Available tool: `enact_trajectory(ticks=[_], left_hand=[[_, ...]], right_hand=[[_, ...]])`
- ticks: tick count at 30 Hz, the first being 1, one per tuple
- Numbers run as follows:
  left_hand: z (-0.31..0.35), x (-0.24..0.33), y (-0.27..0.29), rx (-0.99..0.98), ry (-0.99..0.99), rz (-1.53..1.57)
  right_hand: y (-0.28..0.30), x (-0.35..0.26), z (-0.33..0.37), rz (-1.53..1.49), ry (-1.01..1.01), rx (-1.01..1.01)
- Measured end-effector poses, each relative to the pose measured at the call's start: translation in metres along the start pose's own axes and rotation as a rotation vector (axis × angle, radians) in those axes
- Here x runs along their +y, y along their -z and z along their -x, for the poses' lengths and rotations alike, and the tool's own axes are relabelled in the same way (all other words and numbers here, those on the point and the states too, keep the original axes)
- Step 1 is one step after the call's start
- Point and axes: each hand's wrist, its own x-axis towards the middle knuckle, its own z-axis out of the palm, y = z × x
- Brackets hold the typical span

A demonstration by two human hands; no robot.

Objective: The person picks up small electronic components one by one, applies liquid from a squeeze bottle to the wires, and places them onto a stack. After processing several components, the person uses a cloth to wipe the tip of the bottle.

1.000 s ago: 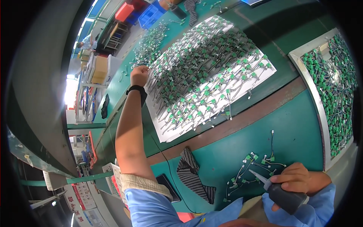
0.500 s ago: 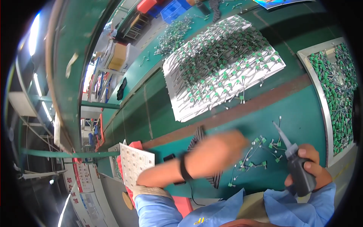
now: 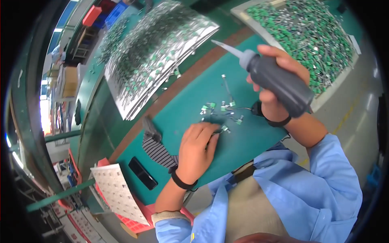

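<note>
My right hand (image 3: 283, 75) is wrapped round a dark squeeze bottle (image 3: 279, 83), raised above the bench with its long grey nozzle pointing up and left. My left hand (image 3: 198, 143) rests low over the green bench top, its fingers bent. At its fingertips is a small green wired connector (image 3: 225, 129), whose lead runs in between finger and thumb; the grip itself is partly hidden. Several more green connectors (image 3: 210, 106) with short wires lie loose just beyond that hand. Each wrist wears a black band.
A stack of white sheets (image 3: 121, 97) covered with wired connectors stands at the far left. A framed tray (image 3: 279, 44) heaped with them is at the far right. Near my left forearm lie a striped cloth (image 3: 159, 152), a black phone (image 3: 142, 173) and a printed card (image 3: 117, 190) over a red crate.
My view has shifted, moving the sheets left and the tray further in. My right hand has lifted the bottle. My left hand, blurred before, is now down beside the loose connectors.
</note>
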Motion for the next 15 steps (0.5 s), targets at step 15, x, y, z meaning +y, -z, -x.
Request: enact_trajectory(ticks=[15], left_hand=[[-0.046, -0.029, -0.013, 0.004, -0.046, -0.019]], right_hand=[[-0.004, 0.002, 0.008, -0.151, -0.137, 0.256]])
